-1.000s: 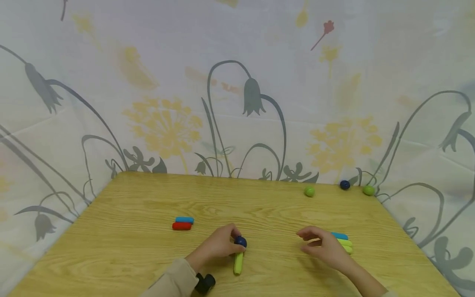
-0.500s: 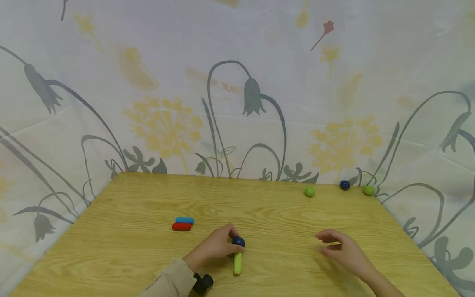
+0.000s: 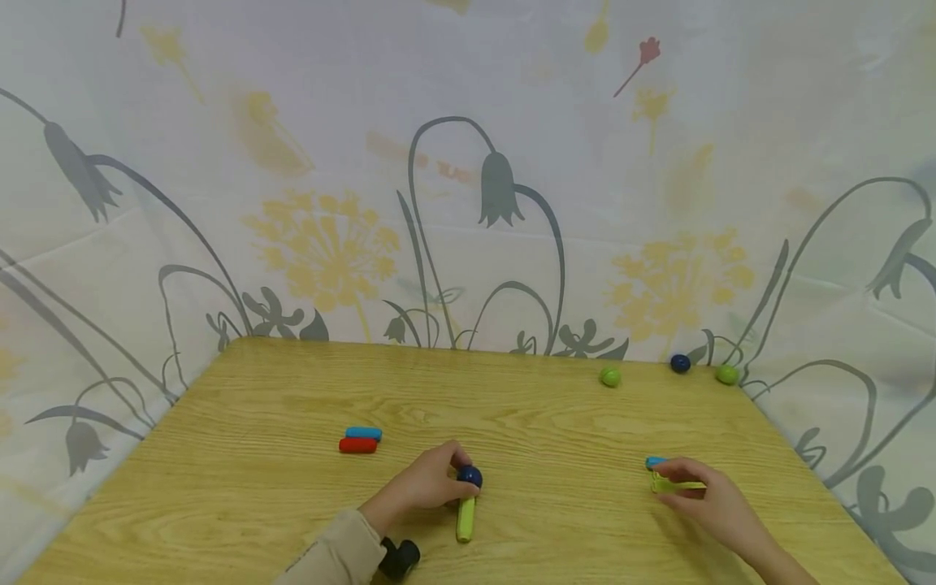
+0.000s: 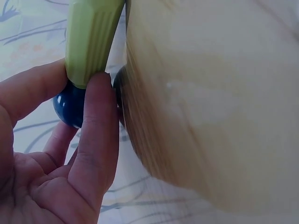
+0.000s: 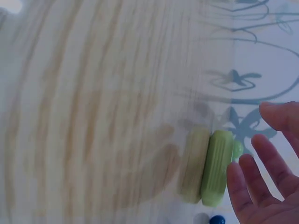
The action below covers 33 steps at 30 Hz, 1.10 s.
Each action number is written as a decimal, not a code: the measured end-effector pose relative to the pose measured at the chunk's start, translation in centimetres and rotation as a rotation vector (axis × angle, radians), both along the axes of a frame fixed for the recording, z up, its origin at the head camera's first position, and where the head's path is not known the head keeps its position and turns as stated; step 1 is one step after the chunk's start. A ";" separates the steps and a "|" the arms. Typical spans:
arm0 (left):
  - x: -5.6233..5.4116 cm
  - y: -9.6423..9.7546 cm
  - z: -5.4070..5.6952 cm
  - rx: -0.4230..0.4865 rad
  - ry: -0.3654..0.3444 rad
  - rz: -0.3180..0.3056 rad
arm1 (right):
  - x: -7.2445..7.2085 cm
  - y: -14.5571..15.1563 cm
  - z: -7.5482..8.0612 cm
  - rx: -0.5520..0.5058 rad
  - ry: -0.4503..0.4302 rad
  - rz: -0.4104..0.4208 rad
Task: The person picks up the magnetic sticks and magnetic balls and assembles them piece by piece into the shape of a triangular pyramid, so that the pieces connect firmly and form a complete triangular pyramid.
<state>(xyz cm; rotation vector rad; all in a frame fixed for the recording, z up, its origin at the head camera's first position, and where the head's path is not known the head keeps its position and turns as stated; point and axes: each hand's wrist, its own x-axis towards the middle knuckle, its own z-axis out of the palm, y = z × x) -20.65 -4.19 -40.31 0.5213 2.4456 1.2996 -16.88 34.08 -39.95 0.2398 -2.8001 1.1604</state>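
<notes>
My left hand [image 3: 427, 481] pinches a dark blue ball [image 3: 470, 477] that joins the end of a yellow-green stick [image 3: 465, 520]. In the left wrist view, finger and thumb lie around the blue ball [image 4: 69, 105] where it meets the ribbed stick [image 4: 91, 44]. My right hand [image 3: 717, 500] has its fingers apart around yellow-green sticks [image 3: 676, 485], partly hidden by the hand. A blue stick [image 3: 655, 462] lies just beyond them. In the right wrist view, a green stick [image 5: 217, 168] sits beside the open fingers [image 5: 257, 179], with no finger curled round it.
A blue stick [image 3: 364, 434] and a red stick [image 3: 358, 445] lie side by side on the wooden table [image 3: 241, 496]. Along the back right are two green balls [image 3: 610, 376] and a dark blue ball [image 3: 680, 363]. A black object [image 3: 400, 559] shows beside the left sleeve.
My right hand has moved right, bringing the yellow-green sticks between its thumb and fingers. The left hand, with the ball and stick, has shifted slightly left.
</notes>
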 end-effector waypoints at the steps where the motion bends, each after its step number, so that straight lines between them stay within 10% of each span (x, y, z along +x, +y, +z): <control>1: 0.0 0.0 0.0 -0.001 -0.002 -0.002 | 0.0 0.2 0.0 0.009 0.002 -0.012; 15: 0.0 0.0 0.3 -0.030 -0.011 0.006 | -0.3 2.4 -0.5 0.104 -0.060 -0.050; 33: 0.2 0.1 0.3 0.002 -0.015 -0.012 | -0.9 1.5 -0.9 0.077 -0.141 0.154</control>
